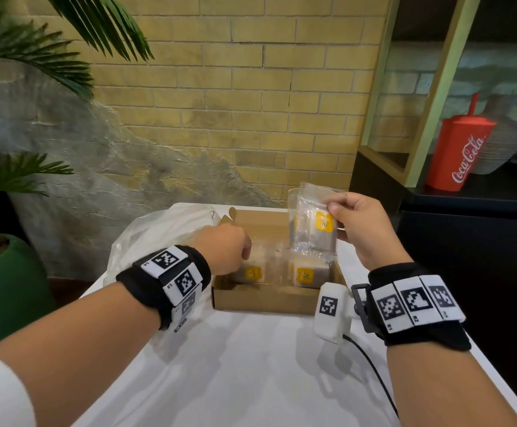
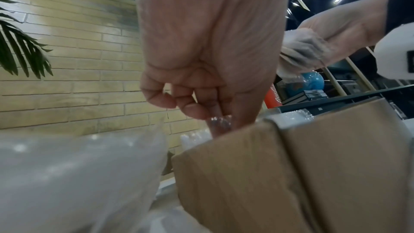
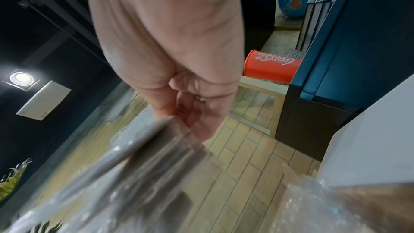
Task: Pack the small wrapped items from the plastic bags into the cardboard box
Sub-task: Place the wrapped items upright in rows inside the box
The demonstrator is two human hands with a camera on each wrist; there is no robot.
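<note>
An open cardboard box [image 1: 266, 298] sits on the white table [image 1: 251, 371]. Two wrapped items with yellow stickers lie in it, one on the left [image 1: 252, 272] and one on the right [image 1: 304, 275]. My left hand [image 1: 243, 251] reaches down into the box's left side. In the left wrist view its curled fingertips [image 2: 190, 109] pinch clear wrap [image 2: 220, 121] just above the box wall [image 2: 291, 174]. My right hand [image 1: 337, 217] holds another wrapped item [image 1: 311, 232] upright above the box's far right corner. That item [image 3: 139, 166] is blurred in the right wrist view.
A crumpled clear plastic bag [image 1: 158, 235] lies left of the box. A green plant pot [image 1: 7, 288] stands off the table's left side. On the dark shelf at right stands a red Coca-Cola cup [image 1: 460, 155]. A brick wall is close behind.
</note>
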